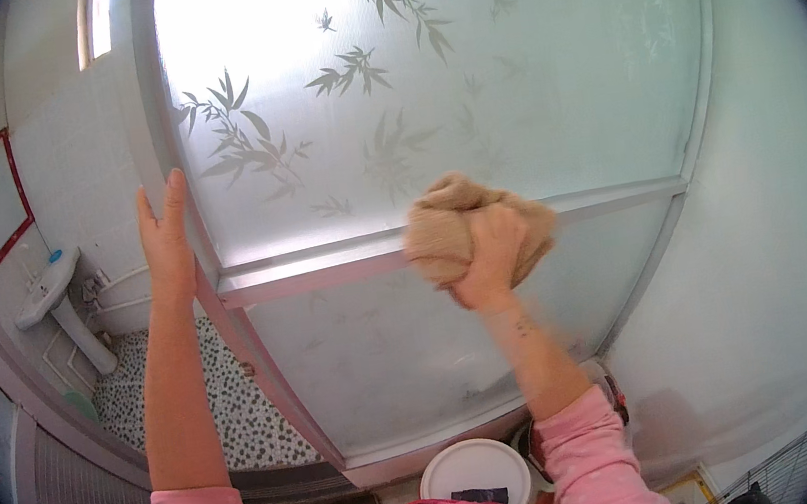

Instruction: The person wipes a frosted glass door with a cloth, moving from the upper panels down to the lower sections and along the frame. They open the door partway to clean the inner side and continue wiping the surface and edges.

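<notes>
My right hand [496, 252] grips a bunched tan cloth [440, 240], pressed against the metal crossbar [315, 267] of a frosted glass partition. Its outline is slightly blurred. Dark bamboo-leaf patterns mark the upper glass pane [564, 81], while the lower pane [403, 373] below the bar looks smudged near its bottom edge. On the left, my left hand [170, 243] rests against the upright metal frame post [158, 131], fingers pointing up and apart, with nothing held.
Through the doorway stand a pedestal sink [53, 287] and a red-framed mirror [0, 196] above a pebble-patterned floor [240, 400]. Near my body is a round white lid [459, 460] with a dark item on it. A wire rack [792, 465] stands at lower right, beside a white wall [773, 244].
</notes>
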The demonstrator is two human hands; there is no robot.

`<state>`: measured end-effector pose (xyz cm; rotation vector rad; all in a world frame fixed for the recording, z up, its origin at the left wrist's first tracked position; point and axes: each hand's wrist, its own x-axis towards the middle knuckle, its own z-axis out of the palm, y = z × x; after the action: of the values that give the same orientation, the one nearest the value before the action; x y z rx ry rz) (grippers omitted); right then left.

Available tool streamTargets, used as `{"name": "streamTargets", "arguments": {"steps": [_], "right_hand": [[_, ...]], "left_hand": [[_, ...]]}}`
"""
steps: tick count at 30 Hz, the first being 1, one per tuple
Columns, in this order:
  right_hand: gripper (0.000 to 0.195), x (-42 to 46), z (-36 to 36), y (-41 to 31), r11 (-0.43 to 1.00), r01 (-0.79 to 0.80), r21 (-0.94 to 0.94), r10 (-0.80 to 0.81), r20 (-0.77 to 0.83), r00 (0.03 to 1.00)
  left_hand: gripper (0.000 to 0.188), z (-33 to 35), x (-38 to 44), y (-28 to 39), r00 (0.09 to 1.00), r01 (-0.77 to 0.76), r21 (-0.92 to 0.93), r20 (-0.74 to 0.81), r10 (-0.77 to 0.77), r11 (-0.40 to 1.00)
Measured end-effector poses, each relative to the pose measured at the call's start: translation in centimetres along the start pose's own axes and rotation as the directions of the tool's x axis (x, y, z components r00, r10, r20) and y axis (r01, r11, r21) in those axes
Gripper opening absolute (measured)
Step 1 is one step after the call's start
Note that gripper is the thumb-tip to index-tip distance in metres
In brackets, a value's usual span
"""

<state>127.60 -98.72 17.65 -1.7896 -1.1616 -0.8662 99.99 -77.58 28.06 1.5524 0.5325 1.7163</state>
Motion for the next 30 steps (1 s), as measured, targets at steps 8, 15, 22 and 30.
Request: {"name": "streamTargets", "arguments": {"steps": [8,15,22,30], "right_hand": [[0.033,-0.3,4.3,-14.2,0.923,0.369,0.11,-0.359,-0.099,0.928],[0.034,0.8,3.0,-11.3,0.849,0.499,0.173,-0.492,-0.086,0.867],[0.038,1.1,0.0,1.2,0.93,0.365,-0.05,-0.364,0.03,0.931],[0.019,2.6,-6.4,14.2,0.975,0.007,-0.223,-0.059,-0.227,0.972]], "left_hand": [[0.079,0.1,-0.4,0.6,0.998,-0.02,-0.028,0.051,0.021,0.999],[0.077,0.2,-0.3,0.3,0.999,-0.008,0.008,0.043,0.008,1.0],[0.081,-0.3,-0.3,0.6,0.998,-0.001,0.06,0.057,-0.003,0.998],[0.088,-0.9,-0.2,0.0,0.999,0.009,-0.017,0.053,-0.008,1.0]]}}
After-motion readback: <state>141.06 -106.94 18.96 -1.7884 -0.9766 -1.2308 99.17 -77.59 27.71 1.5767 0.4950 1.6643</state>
